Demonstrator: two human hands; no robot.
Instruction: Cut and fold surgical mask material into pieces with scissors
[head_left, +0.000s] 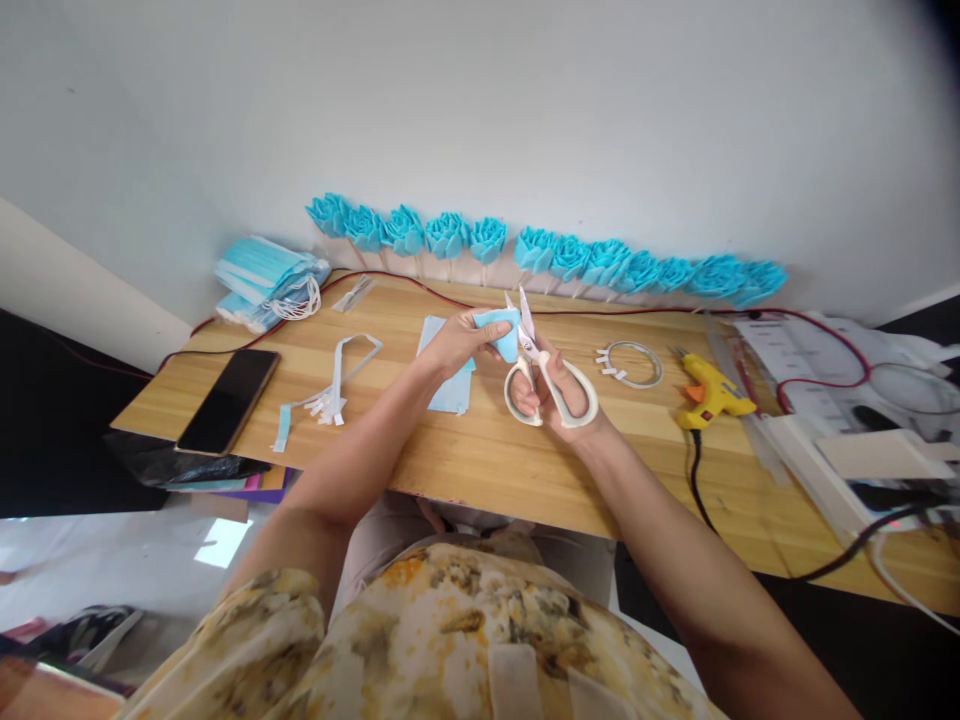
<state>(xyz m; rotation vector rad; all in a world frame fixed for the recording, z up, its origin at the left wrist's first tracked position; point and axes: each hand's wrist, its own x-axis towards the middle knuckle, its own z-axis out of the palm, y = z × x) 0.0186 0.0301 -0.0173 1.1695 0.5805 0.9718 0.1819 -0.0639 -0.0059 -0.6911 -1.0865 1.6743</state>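
Note:
My left hand [466, 340] pinches a small folded piece of blue fabric [507, 337], cut from what looks like face mask material. In my right hand [551, 390] is a pair of scissors [528, 345] with cream handles, my fingers through the loops. The blades point away from me, parted a little, right beside the blue fabric's edge. Beneath my left hand lies a flat light-blue sheet [450, 394] on the table, partly covered by the hand.
Blue fabric flowers on sticks [447, 236] lean along the wall. Stacked face masks [262, 275], a phone [229, 400] and white strips [337, 375] lie left on the wooden table [517, 480]. To the right are a coiled wire [654, 362], a yellow glue gun [712, 393] and a power strip [814, 470].

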